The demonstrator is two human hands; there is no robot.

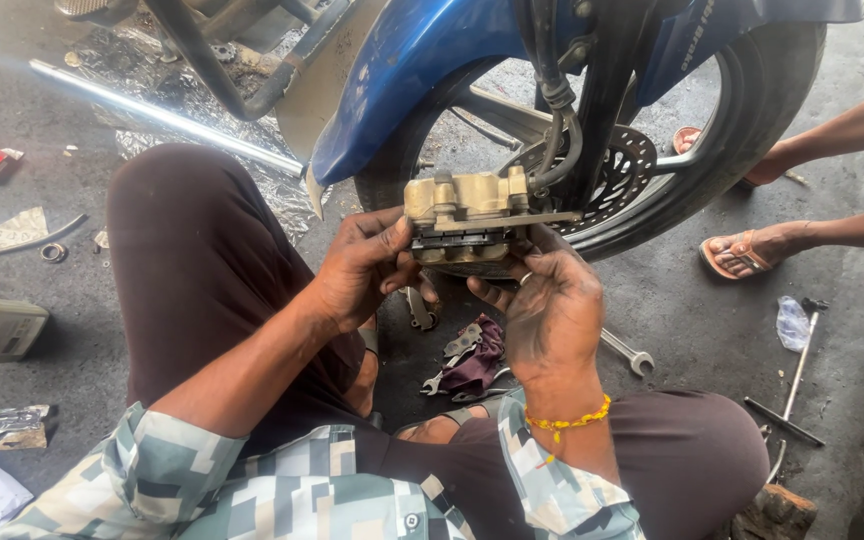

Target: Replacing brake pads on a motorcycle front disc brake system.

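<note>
nearest of all, the person's camouflage-patterned sleeves and dark trousers frame the view, both knees raised to either side. just below the hands, on the concrete floor between the legs, a maroon rag (480, 362) lies over a few small spanners, and an open-ended spanner (628, 352) lies just right of the right wrist, which wears a yellow bead bracelet (572, 422).

the left hand (360, 268) is closed around the left end of a gold-coloured brake caliper (470, 212), thumb on its front face. the right hand (552, 305) cups the caliper from below and to the right, palm up, fingers curled under its body. the caliper sits level between both hands, its dark pads facing the camera, with a black hose (558, 120) running up from its right end.

directly behind the hands stands a motorcycle front wheel (752, 110) with a perforated brake disc (624, 170) and a blue mudguard (402, 70) arching over it. to the right of the hands, another person's feet in sandals (742, 252) rest on the floor beside the tyre, and a t-handle wrench (792, 385) lies nearer. far left of the hands, a chrome tube (162, 115) lies across the floor among scattered litter.
</note>
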